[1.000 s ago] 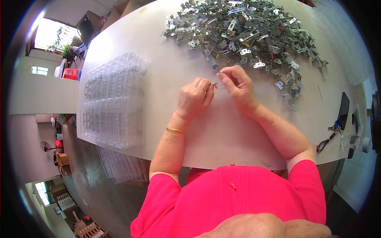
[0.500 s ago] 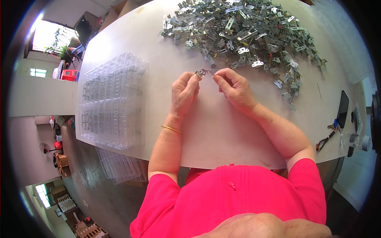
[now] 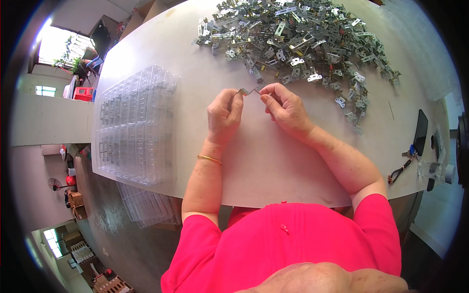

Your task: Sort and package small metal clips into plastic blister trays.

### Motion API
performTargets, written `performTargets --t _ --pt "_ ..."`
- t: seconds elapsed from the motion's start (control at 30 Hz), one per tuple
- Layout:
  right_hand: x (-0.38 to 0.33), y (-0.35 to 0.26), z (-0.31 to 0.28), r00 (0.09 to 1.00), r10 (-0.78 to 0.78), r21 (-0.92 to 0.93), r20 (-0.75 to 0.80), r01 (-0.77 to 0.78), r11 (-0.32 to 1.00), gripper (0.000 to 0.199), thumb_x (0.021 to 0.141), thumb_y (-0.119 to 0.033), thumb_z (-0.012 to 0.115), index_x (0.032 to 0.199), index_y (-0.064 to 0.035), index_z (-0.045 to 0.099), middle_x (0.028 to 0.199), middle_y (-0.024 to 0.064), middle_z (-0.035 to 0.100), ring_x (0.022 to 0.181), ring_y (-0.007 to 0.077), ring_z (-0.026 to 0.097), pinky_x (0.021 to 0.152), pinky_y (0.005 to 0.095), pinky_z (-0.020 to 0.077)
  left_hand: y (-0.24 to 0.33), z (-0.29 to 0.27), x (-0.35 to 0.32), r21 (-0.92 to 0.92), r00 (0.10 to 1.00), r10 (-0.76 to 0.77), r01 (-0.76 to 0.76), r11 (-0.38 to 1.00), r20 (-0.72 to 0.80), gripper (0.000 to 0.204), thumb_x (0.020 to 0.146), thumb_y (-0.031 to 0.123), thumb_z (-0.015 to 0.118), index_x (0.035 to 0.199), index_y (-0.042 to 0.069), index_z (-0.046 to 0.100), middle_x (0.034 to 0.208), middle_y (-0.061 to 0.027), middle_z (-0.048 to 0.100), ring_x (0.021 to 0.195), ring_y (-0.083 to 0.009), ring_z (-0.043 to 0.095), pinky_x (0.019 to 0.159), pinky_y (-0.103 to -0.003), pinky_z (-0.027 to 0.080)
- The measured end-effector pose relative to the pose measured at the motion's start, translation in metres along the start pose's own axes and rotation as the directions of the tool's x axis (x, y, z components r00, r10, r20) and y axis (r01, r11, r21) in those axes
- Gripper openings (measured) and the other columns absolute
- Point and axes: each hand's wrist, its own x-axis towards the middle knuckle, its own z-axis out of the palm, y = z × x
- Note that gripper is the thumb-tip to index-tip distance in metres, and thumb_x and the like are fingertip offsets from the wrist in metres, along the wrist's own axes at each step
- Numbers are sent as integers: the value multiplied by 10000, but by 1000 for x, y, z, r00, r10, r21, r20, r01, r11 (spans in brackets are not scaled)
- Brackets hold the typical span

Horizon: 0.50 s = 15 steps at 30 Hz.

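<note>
Between my two hands, above the table, is a small bent metal bracket (image 3: 245,92). My left hand (image 3: 224,113) pinches one end of it between thumb and fingers. From the other side my right hand (image 3: 287,110) is closed in a pinch at the bracket's thin angled end; whether that end is a separate piece I cannot tell. A large heap of loose metal brackets (image 3: 298,44) lies just beyond my hands, mostly silver with some brass-coloured parts.
Clear plastic compartment trays (image 3: 139,124), with metal parts in some compartments, lie on the left of the white table (image 3: 283,171). More clear trays (image 3: 149,207) are below the table edge. On the right are a black phone (image 3: 421,132), keys (image 3: 409,154) and a transparent bottle (image 3: 435,171).
The bracket has turned between my fingers and now shows a narrower, angled side. My hands have stayed in nearly the same place, slightly farther apart.
</note>
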Motion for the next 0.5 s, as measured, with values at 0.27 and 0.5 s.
performTargets --t 0.27,0.5 --pt "3 2 -5 988 113 215 101 -132 968 177 1022 -120 502 1147 -26 585 861 44 637 698 84 609 621 244 532 -1 1 1 53 973 227 -228 972 29 42 923 42 638 897 9 644 730 -44 577 568 -99 464 525 -257 409" --pt "10 0 -11 968 151 335 202 -213 918 175 1013 -120 502 1099 -12 609 937 56 649 811 116 639 744 289 562 1 -1 0 74 950 279 -291 954 142 14 891 16 637 884 5 632 739 -83 597 564 -154 523 525 -283 437"
